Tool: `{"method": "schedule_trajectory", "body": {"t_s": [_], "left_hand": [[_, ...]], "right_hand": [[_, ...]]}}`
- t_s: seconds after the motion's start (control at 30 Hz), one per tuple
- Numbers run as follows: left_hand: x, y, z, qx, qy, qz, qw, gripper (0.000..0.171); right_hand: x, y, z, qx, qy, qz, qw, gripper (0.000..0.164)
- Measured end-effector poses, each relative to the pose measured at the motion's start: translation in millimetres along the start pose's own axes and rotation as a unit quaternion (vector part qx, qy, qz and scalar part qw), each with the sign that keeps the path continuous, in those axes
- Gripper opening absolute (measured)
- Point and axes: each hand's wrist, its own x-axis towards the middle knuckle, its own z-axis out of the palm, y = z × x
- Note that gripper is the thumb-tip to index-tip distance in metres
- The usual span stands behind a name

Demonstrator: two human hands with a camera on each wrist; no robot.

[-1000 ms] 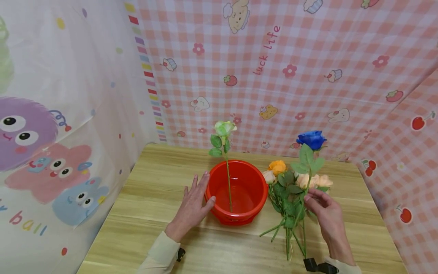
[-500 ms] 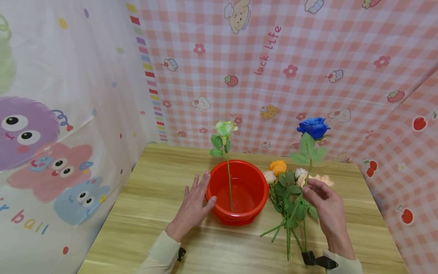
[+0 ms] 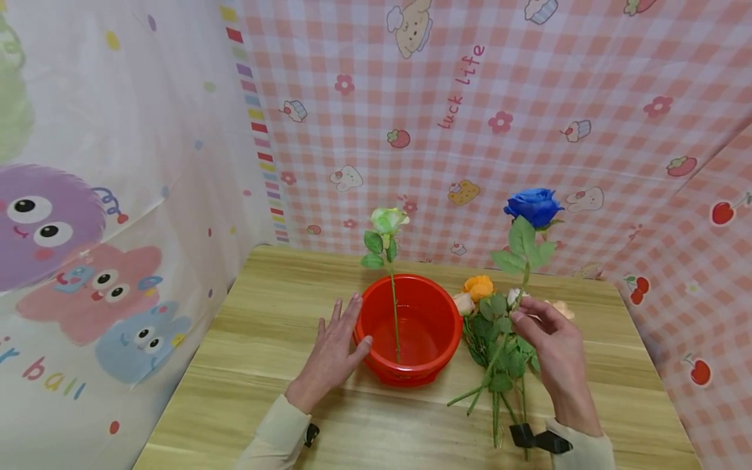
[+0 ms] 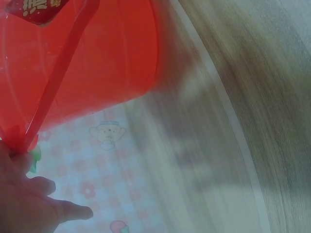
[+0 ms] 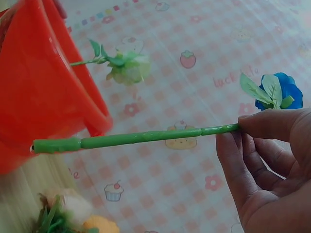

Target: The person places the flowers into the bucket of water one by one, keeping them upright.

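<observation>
A blue artificial rose (image 3: 533, 207) is pinched by its green stem between the thumb and fingers of my right hand (image 3: 555, 349), above the pile of flowers. In the right wrist view the stem (image 5: 141, 138) reaches out from the fingertips, its cut end in front of the red bucket. My left hand (image 3: 331, 352) rests against the left side of the red bucket (image 3: 382, 372), fingers extended. Inside the bucket stands a pale green rose (image 3: 388, 222), its stem leaning on the wall. The left wrist view has the bucket's red handle (image 4: 60, 73) beside the left hand.
Right of the bucket lies a pile of flowers with green leaves (image 3: 484, 326), an orange bloom (image 3: 478, 287) and pale blooms (image 3: 463, 303) among them. Their stems point toward the front of the wooden table (image 3: 247, 313). A checked cloth (image 3: 364, 150) hangs behind.
My right hand has raised the blue rose up from the pile and shifted it slightly left. My left hand stays at the bucket.
</observation>
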Motion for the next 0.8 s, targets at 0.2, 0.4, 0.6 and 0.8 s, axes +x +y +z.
{"method": "schedule_trajectory", "body": {"t_s": [0.2, 0.4, 0.6, 0.8], "left_hand": [[0.2, 0.0, -0.1, 0.005, 0.004, 0.003, 1.0, 0.077], [-0.6, 1.1, -0.6, 0.009, 0.005, 0.004, 0.9999, 0.077], [-0.3, 1.5, -0.7, 0.008, 0.002, 0.002, 1.0, 0.077], [0.3, 1.3, -0.6, 0.01, 0.001, 0.001, 0.9999, 0.077]], "right_hand": [[2.6, -5.8, 11.8, 0.007, -0.001, -0.014, 1.0, 0.027], [5.7, -9.9, 22.8, 0.008, -0.008, -0.022, 1.0, 0.02], [8.2, -12.1, 32.8, 0.019, -0.013, -0.024, 0.999, 0.02], [11.9, -15.0, 43.2, 0.007, -0.022, -0.023, 0.999, 0.026]]}}
